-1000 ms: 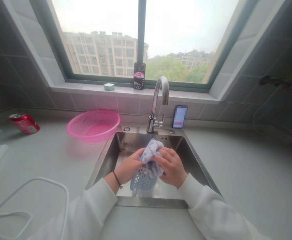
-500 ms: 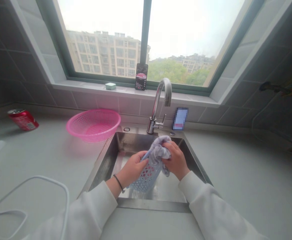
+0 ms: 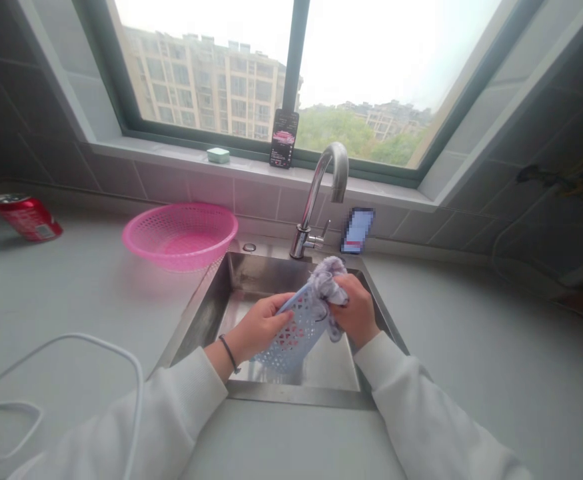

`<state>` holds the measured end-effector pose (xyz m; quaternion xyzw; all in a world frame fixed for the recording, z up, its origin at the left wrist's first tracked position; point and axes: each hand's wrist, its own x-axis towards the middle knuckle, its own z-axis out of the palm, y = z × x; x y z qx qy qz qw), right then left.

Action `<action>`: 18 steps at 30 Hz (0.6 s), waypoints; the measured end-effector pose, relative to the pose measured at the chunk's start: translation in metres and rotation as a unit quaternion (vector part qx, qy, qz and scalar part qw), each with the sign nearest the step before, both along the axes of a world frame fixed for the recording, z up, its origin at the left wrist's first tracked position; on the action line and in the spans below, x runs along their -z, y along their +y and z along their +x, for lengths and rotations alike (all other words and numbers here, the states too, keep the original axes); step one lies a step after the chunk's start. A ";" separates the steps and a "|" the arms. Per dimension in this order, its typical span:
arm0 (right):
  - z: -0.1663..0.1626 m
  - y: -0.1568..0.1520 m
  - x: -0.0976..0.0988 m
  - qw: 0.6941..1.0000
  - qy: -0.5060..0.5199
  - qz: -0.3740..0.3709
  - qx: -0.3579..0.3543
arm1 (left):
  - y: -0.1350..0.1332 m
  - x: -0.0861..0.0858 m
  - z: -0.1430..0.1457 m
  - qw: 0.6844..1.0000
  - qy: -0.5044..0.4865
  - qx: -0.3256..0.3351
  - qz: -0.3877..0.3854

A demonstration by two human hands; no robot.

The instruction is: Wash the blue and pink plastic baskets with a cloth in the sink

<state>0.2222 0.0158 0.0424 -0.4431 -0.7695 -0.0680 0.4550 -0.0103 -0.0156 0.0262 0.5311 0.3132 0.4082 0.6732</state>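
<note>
Two things are in the person's grip at lower centre of the frame, inside the steel sink (image 3: 206, 320): a blue basket (image 3: 291, 340) and a lilac-grey cloth (image 3: 327, 287). The left hand (image 3: 258, 327) has its fingers held close together and pressed across the basket's latticed face. The right hand (image 3: 356, 310) is curled shut around the bunched cloth, squeezing it against the basket's upper end, with one fold hanging below the grip. The basket tilts, its upper end toward the faucet (image 3: 316, 193) and its lower end toward the lower left of the basin; whether it touches the sink floor cannot be told. White sleeves (image 3: 171, 413) cover both forearms, and a dark bracelet (image 3: 228, 353) circles the left wrist.

Left of the sink, a pink basket (image 3: 141, 233) sits on the counter just beside the sink's edge, and a red can (image 3: 26, 217) lies on its side at far left. A white cable (image 3: 71, 340) loops across the counter at lower left. Behind the faucet, a blurred phone (image 3: 358, 230) leans against the tiles. Higher up, another phone (image 3: 284, 138) stands on the windowsill near a small green soap box (image 3: 218, 155).
</note>
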 end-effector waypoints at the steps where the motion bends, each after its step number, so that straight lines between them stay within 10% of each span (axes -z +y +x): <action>1: -0.003 -0.006 -0.001 0.999 -0.026 0.017 -0.015 | 0.000 0.000 0.000 1.000 -0.004 -0.009 0.016; 7: -0.021 -0.027 -0.002 0.987 -0.110 0.050 -0.110 | 0.003 -0.002 0.000 0.995 0.019 -0.014 0.097; 14: 0.013 0.012 0.006 0.997 0.050 -0.042 0.041 | -0.003 -0.005 -0.002 1.000 -0.014 -0.012 -0.005; 18: -0.013 -0.018 0.002 0.996 -0.054 0.048 -0.056 | 0.001 -0.002 0.000 0.998 -0.023 -0.043 0.031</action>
